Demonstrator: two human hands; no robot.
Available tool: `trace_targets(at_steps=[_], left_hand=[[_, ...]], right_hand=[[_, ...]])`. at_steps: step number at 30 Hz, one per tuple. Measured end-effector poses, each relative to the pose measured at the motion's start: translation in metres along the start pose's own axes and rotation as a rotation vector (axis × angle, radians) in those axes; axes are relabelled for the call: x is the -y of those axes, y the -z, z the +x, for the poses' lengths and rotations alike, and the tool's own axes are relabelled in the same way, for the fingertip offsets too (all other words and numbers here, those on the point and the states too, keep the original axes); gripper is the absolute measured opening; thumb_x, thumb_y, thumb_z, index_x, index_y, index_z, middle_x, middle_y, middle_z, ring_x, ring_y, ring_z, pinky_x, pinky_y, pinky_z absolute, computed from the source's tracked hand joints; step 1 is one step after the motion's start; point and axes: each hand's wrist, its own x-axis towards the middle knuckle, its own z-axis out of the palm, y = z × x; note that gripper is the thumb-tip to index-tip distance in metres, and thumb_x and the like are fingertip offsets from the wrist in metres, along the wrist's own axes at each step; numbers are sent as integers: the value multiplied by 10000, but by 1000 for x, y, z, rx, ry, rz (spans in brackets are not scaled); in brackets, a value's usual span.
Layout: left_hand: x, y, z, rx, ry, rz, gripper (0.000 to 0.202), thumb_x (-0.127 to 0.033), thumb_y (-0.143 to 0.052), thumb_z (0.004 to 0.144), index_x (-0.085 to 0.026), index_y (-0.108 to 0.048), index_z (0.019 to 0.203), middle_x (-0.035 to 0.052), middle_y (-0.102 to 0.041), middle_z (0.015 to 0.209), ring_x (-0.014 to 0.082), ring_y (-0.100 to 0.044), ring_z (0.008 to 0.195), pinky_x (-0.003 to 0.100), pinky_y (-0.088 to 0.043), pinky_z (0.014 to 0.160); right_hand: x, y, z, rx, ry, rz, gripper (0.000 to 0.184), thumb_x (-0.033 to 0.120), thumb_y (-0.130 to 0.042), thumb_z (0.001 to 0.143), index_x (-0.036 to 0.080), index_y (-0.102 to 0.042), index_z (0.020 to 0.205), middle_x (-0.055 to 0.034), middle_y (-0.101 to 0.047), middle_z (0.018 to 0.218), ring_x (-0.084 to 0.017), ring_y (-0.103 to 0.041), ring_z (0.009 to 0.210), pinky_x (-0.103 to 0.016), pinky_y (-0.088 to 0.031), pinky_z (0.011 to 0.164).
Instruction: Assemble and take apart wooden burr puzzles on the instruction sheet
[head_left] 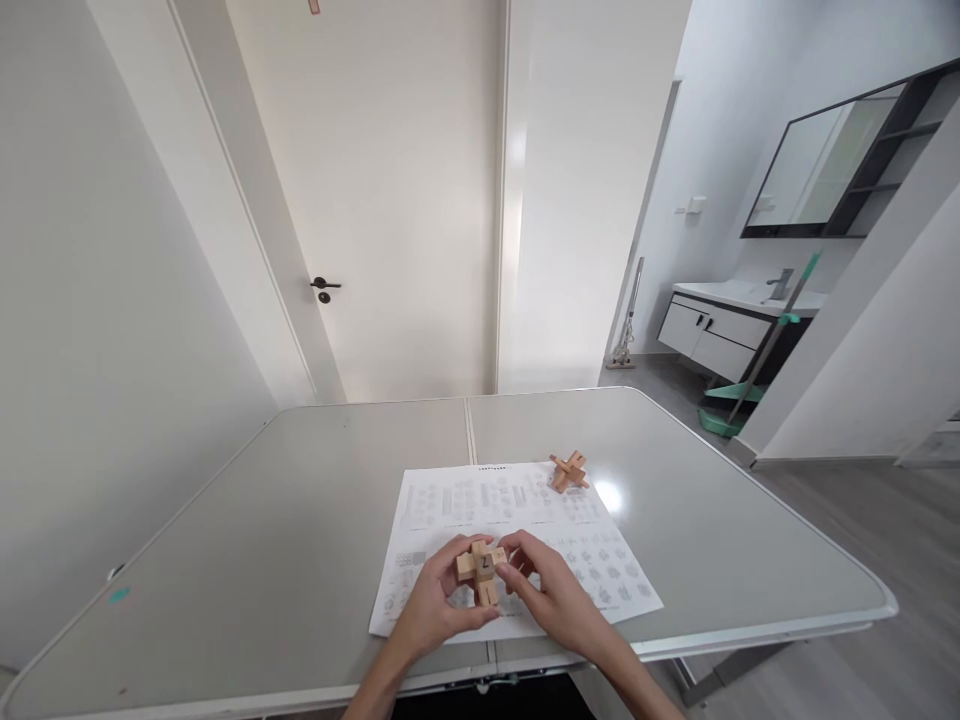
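A wooden interlocking puzzle (pixel 485 565) with dark markings on its blocks is held between my two hands, just above a printed sheet. My left hand (pixel 438 597) curls round it from the left, thumb at its lower end and fingers behind its top. From the right, my right hand (pixel 551 590) pinches the right arm of the puzzle between thumb and forefinger. Small grey diagrams fill the paper sheet (pixel 450 505) beneath. A second wooden puzzle (pixel 570 472), star-shaped, rests on the sheet's far right corner.
The grey folding table (pixel 285 560) has a pale rim and a seam down its middle. Beyond its far edge stands a white door (pixel 390 200) with a black handle. A washbasin cabinet (pixel 712 330), a mop (pixel 628 325) and a green dustpan (pixel 721 420) are at the right.
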Motion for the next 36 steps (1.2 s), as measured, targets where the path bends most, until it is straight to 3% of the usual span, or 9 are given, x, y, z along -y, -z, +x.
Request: trace_targets(at_steps=[4, 9, 14, 17, 20, 23, 26, 30, 36], left_hand=[[0, 2, 0, 59, 34, -102, 684, -356, -909, 726, -229, -635, 1340, 103, -644, 1245, 303, -640, 1144, 436, -542, 1002], [0, 3, 1, 35, 21, -38, 675, -378, -919, 704, -236, -659, 1310, 90, -620, 1217, 280, -631, 1112, 401, -542, 984], [-1, 1, 3, 48, -1, 39, 637, -429, -902, 693, -244, -693, 1265, 69, -588, 1149, 232, -618, 994, 337, -573, 856], [-3, 2, 2, 44, 2, 87, 619, -441, -881, 703, -252, -688, 1259, 66, -566, 1169, 217, -601, 974, 305, -577, 799], [-6, 4, 1, 57, -16, 135, 570, -440, -876, 698, -251, -706, 1209, 73, -544, 1222, 218, -592, 980, 303, -577, 792], [-6, 4, 1, 53, -25, 150, 557, -434, -869, 720, -261, -698, 1221, 78, -540, 1252, 229, -593, 1008, 299, -569, 789], [-2, 3, 1, 22, -3, 144, 633, -443, -846, 763, -281, -637, 1338, 90, -557, 1291, 232, -598, 1025, 279, -551, 756], [8, 1, 1, -48, 28, 177, 639, -437, -753, 870, -298, -537, 1456, 105, -577, 1316, 159, -602, 843, 254, -505, 660], [5, 0, 1, -89, 20, 290, 347, -388, -633, 960, -280, -633, 1290, 93, -620, 1259, 150, -614, 812, 253, -512, 642]], right_hand=[[7, 1, 1, 61, -38, 61, 348, 543, -440, 1061, 228, -551, 965, 27, -602, 724, -180, -597, 689, -277, -472, 688], [7, -2, 2, 126, -111, 195, 455, 576, -408, 1062, 230, -483, 776, 57, -511, 624, -147, -490, 606, -268, -410, 667], [0, -14, 3, 142, -306, 547, 507, 623, -520, 976, 232, -415, 671, 79, -364, 570, -106, -298, 493, -251, -261, 499], [-3, -22, 3, 125, -388, 623, 484, 584, -503, 969, 245, -364, 654, 97, -273, 543, -93, -182, 471, -255, -173, 453], [-1, -27, 3, 91, -448, 659, 452, 553, -525, 951, 246, -374, 655, 107, -249, 525, -88, -148, 462, -258, -138, 438], [1, -29, 3, 61, -469, 685, 470, 566, -570, 923, 240, -399, 631, 108, -263, 510, -83, -179, 444, -253, -173, 428], [-1, -25, 4, 10, -473, 698, 504, 590, -621, 898, 219, -453, 601, 94, -334, 486, -77, -267, 416, -249, -231, 440], [-17, -4, 3, -167, -539, 782, 484, 591, -628, 903, 190, -533, 650, 61, -451, 532, -71, -362, 408, -235, -283, 454], [-57, 31, -4, -429, -579, 981, 398, 533, -750, 817, 214, -526, 737, 75, -440, 599, -53, -322, 402, -193, -287, 384]])
